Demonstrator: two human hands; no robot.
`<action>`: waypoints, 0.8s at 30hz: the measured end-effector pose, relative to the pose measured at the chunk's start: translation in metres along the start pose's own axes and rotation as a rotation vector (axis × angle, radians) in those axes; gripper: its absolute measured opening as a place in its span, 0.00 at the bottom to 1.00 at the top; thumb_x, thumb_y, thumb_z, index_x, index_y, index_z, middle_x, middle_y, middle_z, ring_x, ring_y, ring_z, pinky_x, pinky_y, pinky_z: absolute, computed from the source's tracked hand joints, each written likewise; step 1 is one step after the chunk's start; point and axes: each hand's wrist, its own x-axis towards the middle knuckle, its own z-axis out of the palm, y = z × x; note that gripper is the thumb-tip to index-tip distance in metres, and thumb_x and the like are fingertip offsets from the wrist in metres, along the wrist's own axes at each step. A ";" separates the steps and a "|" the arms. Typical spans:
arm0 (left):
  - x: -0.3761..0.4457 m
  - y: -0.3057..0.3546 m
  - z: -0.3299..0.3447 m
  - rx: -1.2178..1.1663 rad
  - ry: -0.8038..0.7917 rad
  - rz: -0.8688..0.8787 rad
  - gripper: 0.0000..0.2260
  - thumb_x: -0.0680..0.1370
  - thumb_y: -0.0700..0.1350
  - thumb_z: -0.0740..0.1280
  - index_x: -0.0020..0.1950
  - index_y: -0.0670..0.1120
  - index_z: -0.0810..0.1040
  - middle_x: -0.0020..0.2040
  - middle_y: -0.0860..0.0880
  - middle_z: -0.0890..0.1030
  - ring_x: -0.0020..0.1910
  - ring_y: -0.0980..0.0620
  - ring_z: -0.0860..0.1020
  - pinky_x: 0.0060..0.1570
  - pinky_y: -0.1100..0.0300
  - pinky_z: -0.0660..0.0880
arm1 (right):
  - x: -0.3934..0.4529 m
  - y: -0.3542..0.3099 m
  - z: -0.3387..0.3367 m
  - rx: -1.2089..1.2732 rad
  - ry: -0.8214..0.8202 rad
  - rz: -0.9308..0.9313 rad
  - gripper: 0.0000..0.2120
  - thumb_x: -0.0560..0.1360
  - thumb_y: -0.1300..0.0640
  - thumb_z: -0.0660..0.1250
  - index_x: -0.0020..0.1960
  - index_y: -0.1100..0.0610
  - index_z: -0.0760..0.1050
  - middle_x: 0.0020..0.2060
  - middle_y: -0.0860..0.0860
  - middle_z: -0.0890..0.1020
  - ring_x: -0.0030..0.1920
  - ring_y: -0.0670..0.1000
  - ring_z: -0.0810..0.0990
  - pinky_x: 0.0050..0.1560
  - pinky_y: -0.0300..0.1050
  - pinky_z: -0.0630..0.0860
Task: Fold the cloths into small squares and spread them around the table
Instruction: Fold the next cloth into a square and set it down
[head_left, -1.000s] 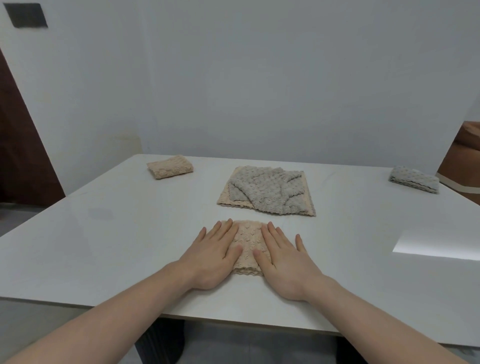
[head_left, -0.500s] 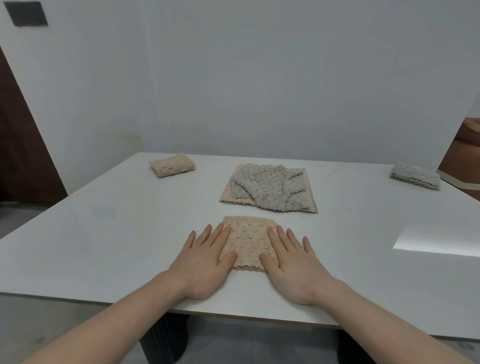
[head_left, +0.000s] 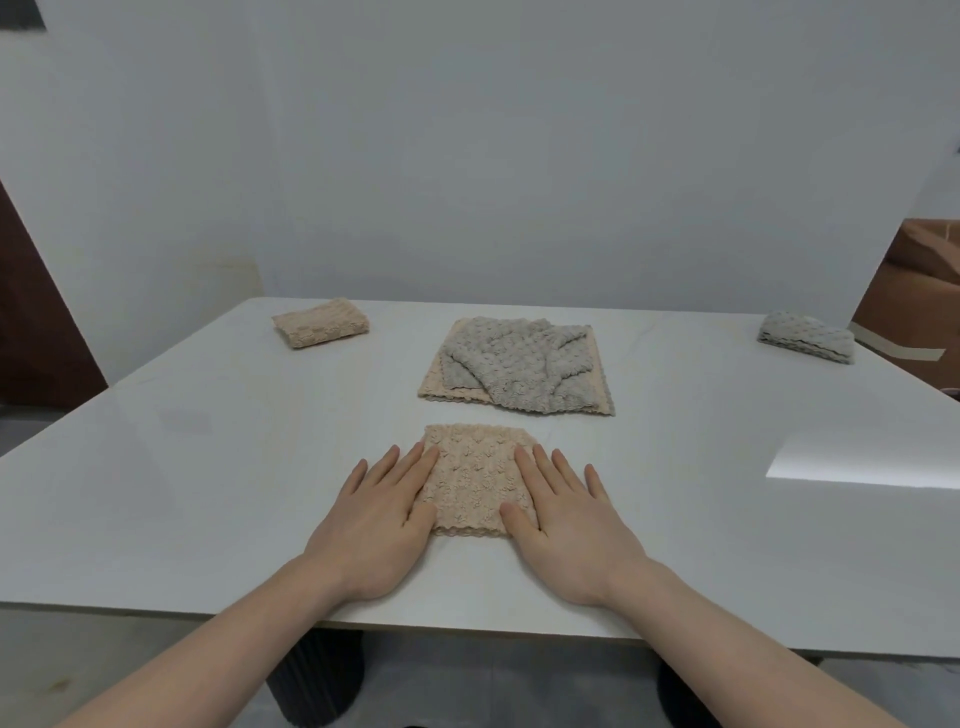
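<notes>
We see a softly and evenly lit room, neither bright nor dim, with a cool grey cast over the wall (head_left: 467, 156). A bright patch of glare (head_left: 862, 462) lies on the glossy white table (head_left: 208, 467) at the right, and the tabletop carries faint pale reflections at its left. Shadows are weak: we find only thin soft ones beneath the hands and cloth edges. The wide lens bends the straight lines near the frame's edges. The picture is slightly soft throughout, with the corners blurrier.
</notes>
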 end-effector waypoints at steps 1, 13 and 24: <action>0.000 0.001 0.000 -0.006 0.010 -0.005 0.26 0.85 0.52 0.46 0.84 0.58 0.43 0.83 0.61 0.44 0.82 0.59 0.41 0.81 0.55 0.38 | 0.000 0.000 0.000 0.002 0.006 -0.005 0.34 0.82 0.36 0.40 0.83 0.47 0.35 0.82 0.44 0.39 0.82 0.48 0.36 0.81 0.56 0.36; -0.003 -0.002 -0.006 -0.263 0.139 -0.144 0.34 0.73 0.49 0.51 0.82 0.57 0.59 0.79 0.59 0.63 0.78 0.62 0.56 0.80 0.56 0.50 | -0.005 -0.002 -0.005 0.095 0.016 -0.022 0.33 0.82 0.39 0.43 0.82 0.45 0.33 0.82 0.44 0.38 0.81 0.46 0.33 0.81 0.54 0.34; 0.003 0.005 -0.015 -0.271 0.116 -0.276 0.27 0.79 0.62 0.51 0.77 0.58 0.68 0.77 0.66 0.64 0.78 0.68 0.55 0.80 0.58 0.47 | 0.000 0.000 -0.023 0.457 0.036 0.070 0.35 0.77 0.31 0.46 0.82 0.40 0.49 0.77 0.29 0.52 0.79 0.33 0.43 0.81 0.46 0.39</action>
